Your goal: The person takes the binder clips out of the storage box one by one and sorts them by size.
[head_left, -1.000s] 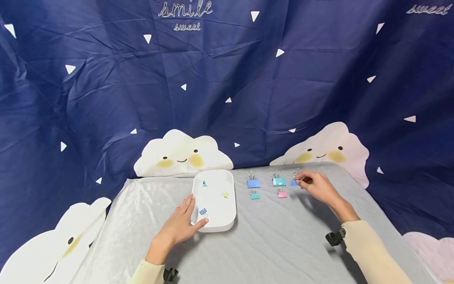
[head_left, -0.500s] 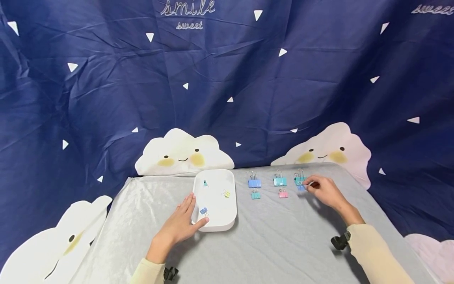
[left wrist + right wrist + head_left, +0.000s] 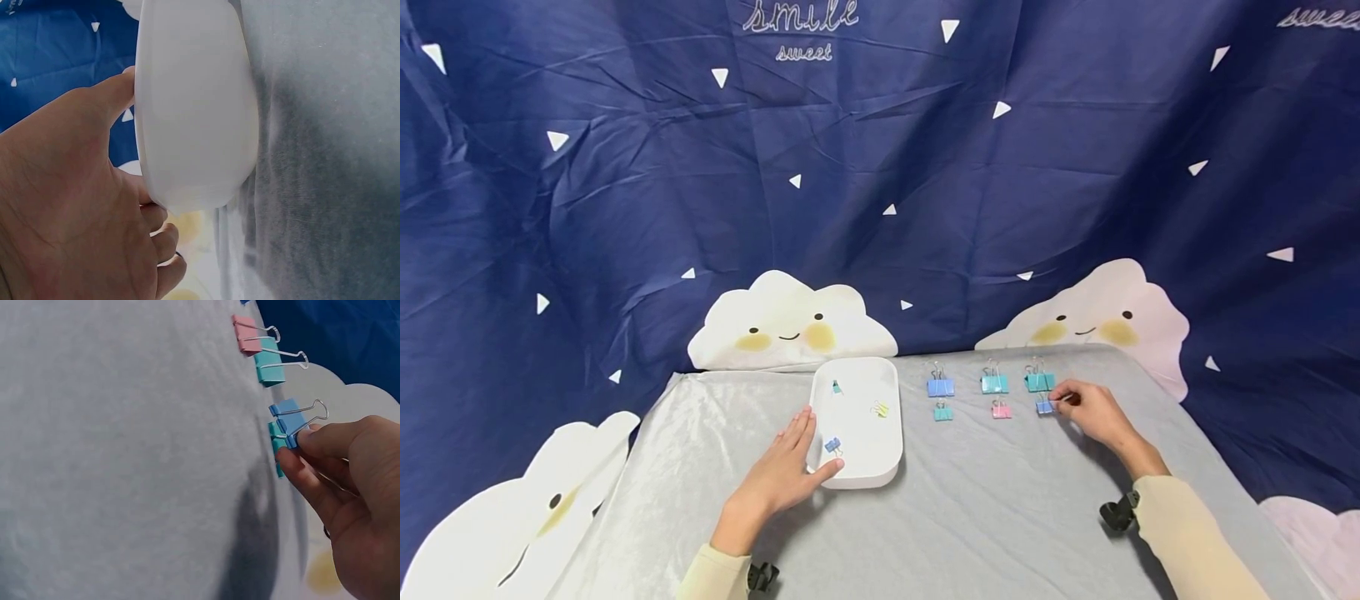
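My right hand (image 3: 1095, 413) pinches a small blue binder clip (image 3: 289, 419) between thumb and fingertips, low over the cloth, just in front of a large teal binder clip (image 3: 1040, 382). Whether the clip touches the cloth I cannot tell. To the left stand a small pink clip (image 3: 1001, 411), a teal one (image 3: 995, 384) behind it, a large blue clip (image 3: 940, 387) and a small teal clip (image 3: 943, 413). My left hand (image 3: 780, 471) rests against the left side of a white tray (image 3: 865, 482), fingers extended, thumb at its near edge.
Inside the tray lie a blue clip (image 3: 833, 446), a yellow-green clip (image 3: 881, 408) and a small teal clip (image 3: 837, 387). Grey cloth (image 3: 970, 517) covers the table. A dark blue curtain (image 3: 880, 125) hangs behind its far edge.
My right hand has moved slightly right and nearer with the small blue binder clip, from left of the far-right teal clip to in front of it. My left hand stays at the tray.
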{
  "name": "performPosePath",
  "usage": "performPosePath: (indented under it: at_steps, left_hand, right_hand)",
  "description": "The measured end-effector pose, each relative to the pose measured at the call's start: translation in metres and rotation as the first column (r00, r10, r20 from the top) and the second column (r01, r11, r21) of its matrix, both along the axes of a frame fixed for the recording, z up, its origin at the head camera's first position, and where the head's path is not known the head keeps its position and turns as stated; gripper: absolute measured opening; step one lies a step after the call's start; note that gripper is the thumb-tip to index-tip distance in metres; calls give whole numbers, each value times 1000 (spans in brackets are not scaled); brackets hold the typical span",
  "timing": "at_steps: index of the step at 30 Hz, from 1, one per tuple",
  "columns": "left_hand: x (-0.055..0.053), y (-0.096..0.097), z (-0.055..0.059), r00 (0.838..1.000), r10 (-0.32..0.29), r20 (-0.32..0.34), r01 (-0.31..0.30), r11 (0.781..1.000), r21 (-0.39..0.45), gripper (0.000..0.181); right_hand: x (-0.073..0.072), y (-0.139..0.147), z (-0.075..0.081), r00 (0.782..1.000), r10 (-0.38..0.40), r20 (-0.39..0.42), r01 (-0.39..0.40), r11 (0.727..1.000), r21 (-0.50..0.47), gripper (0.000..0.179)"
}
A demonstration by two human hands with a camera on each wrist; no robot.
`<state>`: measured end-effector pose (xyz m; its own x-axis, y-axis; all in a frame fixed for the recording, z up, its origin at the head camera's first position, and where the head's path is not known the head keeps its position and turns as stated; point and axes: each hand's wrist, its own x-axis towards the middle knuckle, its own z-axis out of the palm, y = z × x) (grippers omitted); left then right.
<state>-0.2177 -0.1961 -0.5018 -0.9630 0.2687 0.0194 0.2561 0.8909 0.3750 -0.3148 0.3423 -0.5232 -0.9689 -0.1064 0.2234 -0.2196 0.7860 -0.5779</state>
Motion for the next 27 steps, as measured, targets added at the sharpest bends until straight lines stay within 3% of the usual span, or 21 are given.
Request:
performPosePath:
  at_steps: [11,27]
  left_hand:
    - [2,2,1,1000,-1,-3,1,1000,0,102]
    - [1,0,-1,1000,1,-8,-1,1000,3,102]
  right_hand:
    - [-2,7,-16,999,-7,-39,10,998,69,7]
    - [-1,5,-16,1000,-21,-23,23,997,70,5]
